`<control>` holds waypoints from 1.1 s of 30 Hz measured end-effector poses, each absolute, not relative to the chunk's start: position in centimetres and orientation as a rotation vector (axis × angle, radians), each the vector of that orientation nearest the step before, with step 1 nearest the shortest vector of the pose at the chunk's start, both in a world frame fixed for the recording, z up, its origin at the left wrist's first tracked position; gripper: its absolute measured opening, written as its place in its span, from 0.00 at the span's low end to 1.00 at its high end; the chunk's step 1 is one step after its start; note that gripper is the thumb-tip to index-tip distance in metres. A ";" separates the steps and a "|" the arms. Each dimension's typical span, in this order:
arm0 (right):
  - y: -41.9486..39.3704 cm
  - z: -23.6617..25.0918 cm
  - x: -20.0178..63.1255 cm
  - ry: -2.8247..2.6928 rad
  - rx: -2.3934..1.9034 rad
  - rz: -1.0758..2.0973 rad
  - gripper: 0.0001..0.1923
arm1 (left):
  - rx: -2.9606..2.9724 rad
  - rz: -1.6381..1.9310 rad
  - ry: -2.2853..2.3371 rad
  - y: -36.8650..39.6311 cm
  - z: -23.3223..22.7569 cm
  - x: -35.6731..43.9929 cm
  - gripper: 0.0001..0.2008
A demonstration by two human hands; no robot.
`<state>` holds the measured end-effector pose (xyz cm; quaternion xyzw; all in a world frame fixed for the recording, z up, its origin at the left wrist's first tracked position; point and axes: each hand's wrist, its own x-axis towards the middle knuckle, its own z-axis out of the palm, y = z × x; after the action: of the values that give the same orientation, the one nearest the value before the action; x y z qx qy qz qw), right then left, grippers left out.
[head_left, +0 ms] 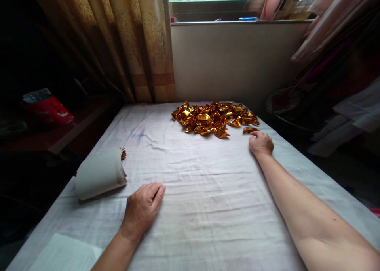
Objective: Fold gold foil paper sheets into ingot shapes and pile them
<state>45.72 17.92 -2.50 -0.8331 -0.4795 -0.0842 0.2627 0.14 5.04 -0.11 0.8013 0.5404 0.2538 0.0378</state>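
Note:
My right hand (261, 143) reaches out to the far right of the cloth-covered table, fingers closed at the end of a small folded gold foil piece (249, 130). Just beyond and to its left lies a heap of similar shiny gold foil pieces (204, 118). My left hand (145, 203) rests on the cloth nearer to me, curled shut with the thumb along the side. Nothing shows in it, though its palm faces down. Left of that hand lies a thick roll of pale paper (101, 174), with reddish-brown jagged edges showing at its open end.
A pale paper sheet (67, 253) lies at the table's near left corner. White cloth (190, 223) covers the table. Gold curtains (139, 45) hang behind it, beside a window ledge. A red container (53, 110) sits on a dark surface at left; clothes (356, 108) hang at right.

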 end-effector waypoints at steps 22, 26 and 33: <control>28.3 -1.5 31.3 -1.683 -2.221 0.063 0.42 | 2.463 0.929 1.539 5.1 -0.5 0.0 0.17; 28.7 -1.5 31.0 -1.662 -2.199 0.034 0.41 | 2.435 0.932 1.541 5.0 -0.3 0.1 0.18; 26.0 -2.7 30.6 -1.616 -2.048 -0.129 0.39 | 2.405 0.883 1.580 5.1 -0.5 -0.1 0.18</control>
<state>30.57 25.97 -2.66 -0.7568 -0.5970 -0.0478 0.2619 -0.10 5.08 -0.52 0.7972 0.5239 0.2927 0.0657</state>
